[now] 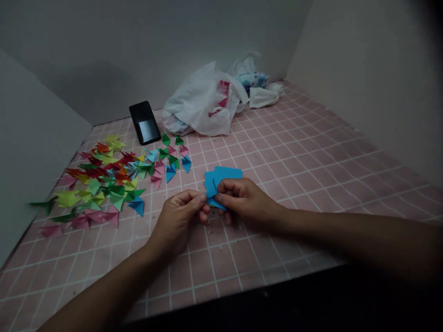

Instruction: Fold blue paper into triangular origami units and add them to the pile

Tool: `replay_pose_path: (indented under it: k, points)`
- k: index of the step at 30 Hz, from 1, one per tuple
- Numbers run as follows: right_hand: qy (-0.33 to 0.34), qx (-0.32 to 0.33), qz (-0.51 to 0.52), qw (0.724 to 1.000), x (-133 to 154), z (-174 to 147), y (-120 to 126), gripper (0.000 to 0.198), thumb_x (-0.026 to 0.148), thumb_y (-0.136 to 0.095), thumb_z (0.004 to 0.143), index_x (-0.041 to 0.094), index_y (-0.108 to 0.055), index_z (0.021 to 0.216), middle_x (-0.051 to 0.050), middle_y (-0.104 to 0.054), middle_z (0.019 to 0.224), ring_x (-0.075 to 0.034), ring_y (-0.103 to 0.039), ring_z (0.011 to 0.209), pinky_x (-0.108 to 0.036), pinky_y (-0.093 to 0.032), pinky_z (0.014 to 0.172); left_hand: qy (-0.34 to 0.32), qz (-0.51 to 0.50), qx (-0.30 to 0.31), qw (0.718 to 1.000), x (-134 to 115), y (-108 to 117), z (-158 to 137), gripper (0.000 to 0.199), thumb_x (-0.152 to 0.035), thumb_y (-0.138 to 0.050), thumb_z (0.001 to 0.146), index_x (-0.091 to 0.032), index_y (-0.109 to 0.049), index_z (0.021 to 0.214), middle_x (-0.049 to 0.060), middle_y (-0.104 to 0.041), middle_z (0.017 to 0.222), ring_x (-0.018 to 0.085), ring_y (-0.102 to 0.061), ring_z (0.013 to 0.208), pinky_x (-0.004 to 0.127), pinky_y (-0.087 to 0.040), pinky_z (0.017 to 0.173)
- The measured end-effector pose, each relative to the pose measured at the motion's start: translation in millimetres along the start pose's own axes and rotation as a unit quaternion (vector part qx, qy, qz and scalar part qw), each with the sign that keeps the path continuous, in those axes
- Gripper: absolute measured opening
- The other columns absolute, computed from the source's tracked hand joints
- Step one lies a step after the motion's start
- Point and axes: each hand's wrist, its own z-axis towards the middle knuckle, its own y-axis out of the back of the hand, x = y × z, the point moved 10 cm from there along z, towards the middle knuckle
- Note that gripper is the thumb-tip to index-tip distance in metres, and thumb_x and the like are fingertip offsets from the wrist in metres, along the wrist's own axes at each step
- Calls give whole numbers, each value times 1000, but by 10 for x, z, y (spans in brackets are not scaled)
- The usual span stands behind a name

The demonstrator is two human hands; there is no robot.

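Note:
Between my hands is a small folded piece of blue paper (217, 203), partly covered by the fingers. My left hand (183, 212) pinches its left end between thumb and forefinger. From the right, my right hand (247, 203) grips the same piece, fingers curled and thumb pressed on it. Just beyond, several flat blue paper sheets (228, 173) lie overlapping on the table, partly hidden by my right hand. To the left spreads a large group of folded paper pieces (110, 190) in green, yellow, red, pink and blue.
A pink table cover (294, 147) with a white grid lies beneath everything. A black phone (144, 122) is at the back left. Beside it sits a white plastic bag (204, 101) with red print. Farther right are a blue-patterned pack (254, 80) and crumpled white tissue (265, 96). Walls enclose the table.

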Motion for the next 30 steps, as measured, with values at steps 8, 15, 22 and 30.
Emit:
replay_pose_path:
  k: [8,15,22,30]
  points:
    - [-12,-2,-12,1000,-3,-13,-13,20,19,-57,91,19,-50,72,5,-59,57,-6,-54,41,-17,-38,40,-10,37,-13,999,-25,30,-16,19,-27,-80,77,-15,-69,67,-1,-67,61,6,-56,49,18,-44,54]
    - [-8,-3,-8,1000,-2,-20,-14,21,20,-60,90,19,-49,71,6,-58,57,-6,-53,41,-17,-38,40,-29,69,-15,997,-91,45,-9,18,-28,-80,75,-15,-70,68,-1,-68,62,7,-57,50,19,-45,54]
    - [13,7,-16,1000,44,-31,-17,22,26,-61,91,18,-53,73,6,-57,56,-6,-52,42,-17,-38,41,-53,127,-9,990,-172,36,-16,13,-27,-76,78,-17,-71,71,-2,-66,58,9,-59,51,20,-46,55]
    - [14,5,-15,1000,17,-15,-13,19,21,-58,92,18,-54,73,5,-59,59,-6,-55,44,-16,-39,43,-87,173,-21,981,-245,14,-56,13,-26,-74,80,-18,-66,73,-3,-65,58,11,-62,56,21,-50,59]
